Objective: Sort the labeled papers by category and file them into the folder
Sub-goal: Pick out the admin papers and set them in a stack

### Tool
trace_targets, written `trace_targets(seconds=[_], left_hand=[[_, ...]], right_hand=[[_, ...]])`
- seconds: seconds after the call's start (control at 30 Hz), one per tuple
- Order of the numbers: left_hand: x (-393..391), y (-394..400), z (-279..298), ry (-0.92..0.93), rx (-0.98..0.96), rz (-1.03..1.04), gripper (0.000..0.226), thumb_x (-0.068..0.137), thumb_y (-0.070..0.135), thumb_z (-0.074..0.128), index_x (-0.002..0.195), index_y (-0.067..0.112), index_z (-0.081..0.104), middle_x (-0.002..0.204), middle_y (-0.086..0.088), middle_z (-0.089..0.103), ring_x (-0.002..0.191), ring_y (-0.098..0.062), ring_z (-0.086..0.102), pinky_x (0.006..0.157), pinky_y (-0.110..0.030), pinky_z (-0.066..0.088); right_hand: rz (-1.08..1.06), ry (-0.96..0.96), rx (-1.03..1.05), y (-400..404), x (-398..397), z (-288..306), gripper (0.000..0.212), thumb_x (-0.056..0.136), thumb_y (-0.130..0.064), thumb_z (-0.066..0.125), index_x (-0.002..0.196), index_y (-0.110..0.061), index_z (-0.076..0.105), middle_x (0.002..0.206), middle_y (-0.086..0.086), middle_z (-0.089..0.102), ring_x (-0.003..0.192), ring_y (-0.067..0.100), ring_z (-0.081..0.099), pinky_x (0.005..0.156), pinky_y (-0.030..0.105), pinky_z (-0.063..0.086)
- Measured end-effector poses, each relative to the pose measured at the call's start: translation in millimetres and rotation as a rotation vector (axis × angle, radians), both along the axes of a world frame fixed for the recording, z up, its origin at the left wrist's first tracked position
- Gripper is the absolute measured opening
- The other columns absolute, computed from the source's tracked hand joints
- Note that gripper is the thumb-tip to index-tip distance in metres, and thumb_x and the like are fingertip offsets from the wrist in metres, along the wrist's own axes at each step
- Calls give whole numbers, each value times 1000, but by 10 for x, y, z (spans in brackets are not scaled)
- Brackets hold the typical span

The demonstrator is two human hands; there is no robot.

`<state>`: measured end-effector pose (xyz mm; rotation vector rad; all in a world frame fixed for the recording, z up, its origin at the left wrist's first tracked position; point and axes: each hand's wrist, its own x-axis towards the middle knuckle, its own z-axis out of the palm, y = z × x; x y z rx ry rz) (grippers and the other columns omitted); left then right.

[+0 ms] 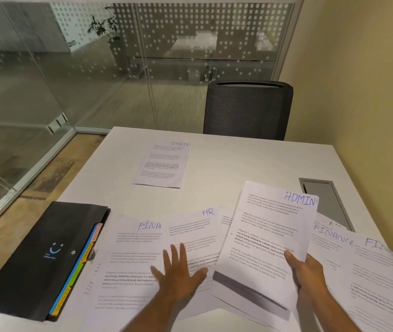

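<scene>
Our left hand [178, 271] lies flat, fingers spread, on the HR sheet [195, 236]; right hand [306, 271] grips the ADMIN stack [269, 236], lifted off the table [238, 159]. Folder [39, 259] sits closed far left; SPORTS sheet [160, 164] lies apart.

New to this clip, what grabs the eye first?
The right hand grips a sheaf topped by the ADMIN sheet, lifted at front right. The left hand lies flat on the fanned HR sheet and Finance sheets at front centre. A black folder with coloured tabs lies at left; a lone SPORTS sheet sits farther back.
</scene>
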<state>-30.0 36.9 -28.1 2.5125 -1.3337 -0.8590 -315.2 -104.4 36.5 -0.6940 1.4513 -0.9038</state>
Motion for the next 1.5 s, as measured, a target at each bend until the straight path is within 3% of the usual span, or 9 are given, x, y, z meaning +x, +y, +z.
trace_targets(seconds=[0.23,0.33,0.5,0.7,0.83,1.0,1.2,1.4,1.5], left_hand=[[35,37,39,112,-333,-26,85,91,69,40,153,43,-11,164,14,-5,152,-10,-1,124,-47,1],[309,145,-7,-29,-269,145,80,95,62,40,158,32,0,164,11,-2,152,-15,-1,123,-49,1],[902,286,82,-108,-132,516,87,79,49,75,149,21,32,151,-7,39,134,-30,38,107,-53,38],[1358,337,110,-39,19,639,87,62,45,89,132,16,45,128,-13,51,117,-34,45,95,-52,39],[1415,329,103,-17,62,650,67,60,46,90,106,17,51,112,-10,60,101,-28,47,89,-48,40],[1342,344,112,206,-107,637,49,76,25,83,115,16,54,112,-6,67,98,-27,63,81,-40,53],[975,203,63,508,-267,363,16,98,15,54,108,23,63,111,2,70,96,-17,66,94,-46,55],[864,112,143,278,-236,220,36,95,57,49,78,25,58,75,9,65,67,-6,60,63,-32,51],[1159,183,137,41,-256,273,21,92,52,58,91,31,59,93,9,63,83,-7,57,78,-33,53]], right_hand=[[23,9,10,21,90,-13,39,90,0,67,127,4,59,104,15,69,84,26,66,91,41,49],[24,12,6,12,106,-3,40,89,0,67,128,4,59,104,14,69,85,26,66,94,42,49],[14,25,19,62,103,-10,38,90,1,66,127,4,59,99,9,69,82,24,65,95,40,46],[-8,36,11,102,98,-27,39,90,2,65,129,6,58,94,4,67,81,19,63,96,37,43],[6,61,-1,103,113,-71,39,90,2,65,129,6,58,109,14,66,84,25,63,97,39,43],[27,103,13,110,105,-149,39,88,1,68,126,7,61,113,21,69,88,29,66,97,44,47],[23,115,14,115,142,-163,37,89,0,68,125,7,61,109,19,68,94,34,65,99,46,46],[36,137,-1,127,166,-144,34,89,0,68,121,6,62,103,17,68,93,34,65,97,44,46],[41,148,-5,151,169,-162,33,89,0,68,120,6,63,95,9,70,89,31,66,97,45,47]])
